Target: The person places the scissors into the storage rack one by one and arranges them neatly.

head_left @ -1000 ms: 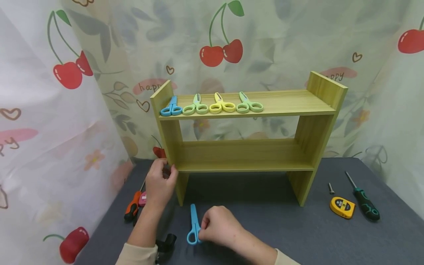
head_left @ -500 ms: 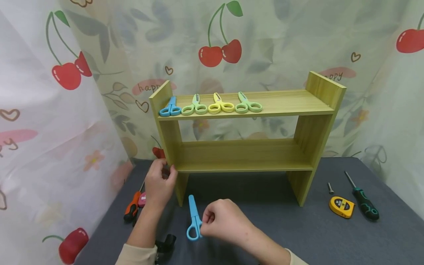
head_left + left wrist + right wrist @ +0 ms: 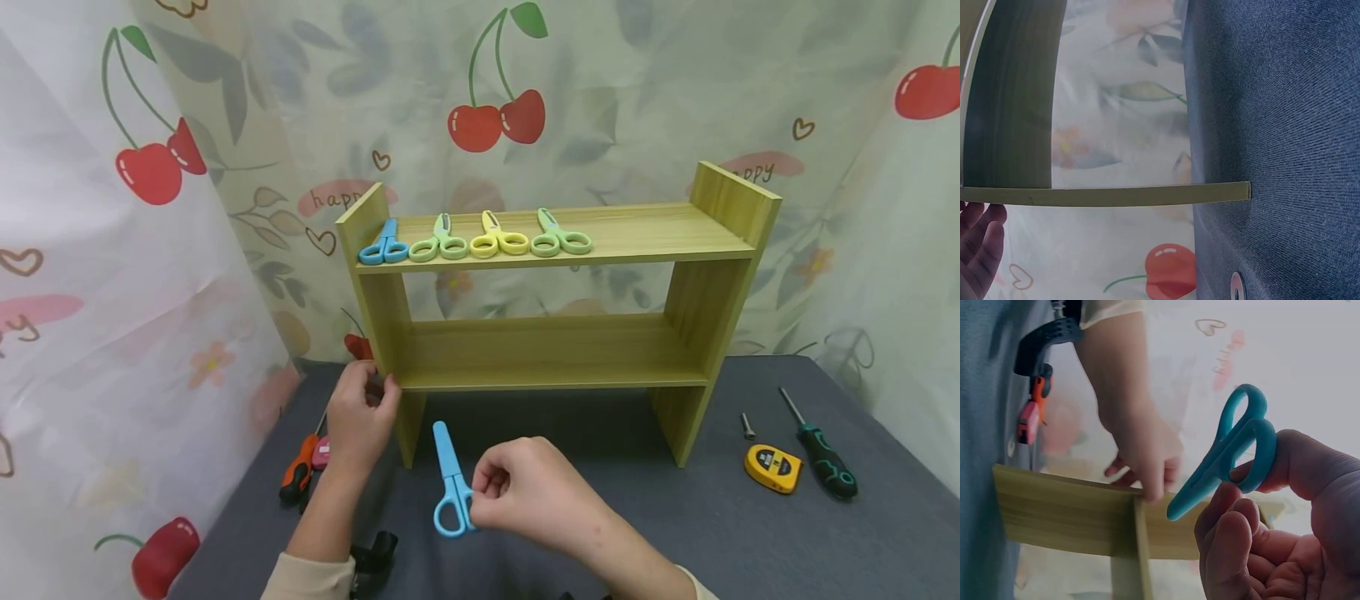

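Observation:
My right hand (image 3: 532, 492) pinches light-blue plastic scissors (image 3: 447, 454) by one handle loop, above the table in front of the shelf. Their blunt blades, closed together, point away toward the shelf. In the right wrist view the scissors (image 3: 1225, 453) show both loops, with a thumb and fingertips at one of them. My left hand (image 3: 363, 417) touches the left side panel of the wooden shelf (image 3: 555, 352) near its lower board. Seen from the left wrist, the fingers (image 3: 994, 215) rest against the panel's outer face, and none shows on its inner side.
Blue scissors (image 3: 385, 244), yellow scissors (image 3: 498, 237) and two green pairs lie along the shelf's top board. An orange-handled screwdriver (image 3: 300, 467) lies at left. A yellow tape measure (image 3: 773, 469), a bolt (image 3: 747, 427) and a green-black screwdriver (image 3: 825, 458) lie at right.
My right hand has carried the blue scissors up off the table, forward and slightly right. The left hand stays at the shelf's side panel.

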A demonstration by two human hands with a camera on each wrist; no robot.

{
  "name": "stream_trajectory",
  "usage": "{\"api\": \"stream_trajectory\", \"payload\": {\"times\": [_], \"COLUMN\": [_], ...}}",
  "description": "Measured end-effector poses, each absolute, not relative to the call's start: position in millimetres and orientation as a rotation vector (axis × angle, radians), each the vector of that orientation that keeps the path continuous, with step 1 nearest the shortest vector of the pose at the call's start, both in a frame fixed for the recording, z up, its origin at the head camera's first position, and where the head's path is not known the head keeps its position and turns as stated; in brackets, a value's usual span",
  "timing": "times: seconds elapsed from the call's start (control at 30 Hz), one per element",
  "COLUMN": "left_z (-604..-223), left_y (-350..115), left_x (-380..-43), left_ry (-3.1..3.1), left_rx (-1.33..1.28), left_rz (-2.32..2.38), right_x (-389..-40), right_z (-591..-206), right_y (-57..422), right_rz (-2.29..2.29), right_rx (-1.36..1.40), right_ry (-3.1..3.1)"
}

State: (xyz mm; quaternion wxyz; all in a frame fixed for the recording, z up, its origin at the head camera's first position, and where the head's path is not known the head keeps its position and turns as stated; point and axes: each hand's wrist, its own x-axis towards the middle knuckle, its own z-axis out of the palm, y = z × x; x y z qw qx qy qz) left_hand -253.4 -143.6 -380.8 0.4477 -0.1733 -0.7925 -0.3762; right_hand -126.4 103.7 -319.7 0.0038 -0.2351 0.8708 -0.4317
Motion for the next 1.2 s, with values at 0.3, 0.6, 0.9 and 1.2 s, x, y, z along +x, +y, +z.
{"api": "stream_trajectory", "payload": {"times": [0.3, 0.6, 0.9, 1.2], "left_z": [-380, -380, -380, -380], "left_y": [-144, -143, -143, -143], "left_x": [-254, -253, -254, -253], "left_ry": [-1.947, -1.966, -1.964, -1.97], "left_rx": [-0.443, -0.422, -0.428, -0.424], "left_rz": [-0.92, -0.923, -0.924, -0.927], "right_x": [-118, -110, -103, -96], "right_z": [-303, -289, -279, -268], "right_y": [117, 130, 146, 165], "right_rz": [-1.446, -1.532, -1.566, -1.637], "right_rx": [-0.745, -0.71, -0.694, -0.684], "right_ry": [2.716, 2.753, 2.832, 2.852]}}
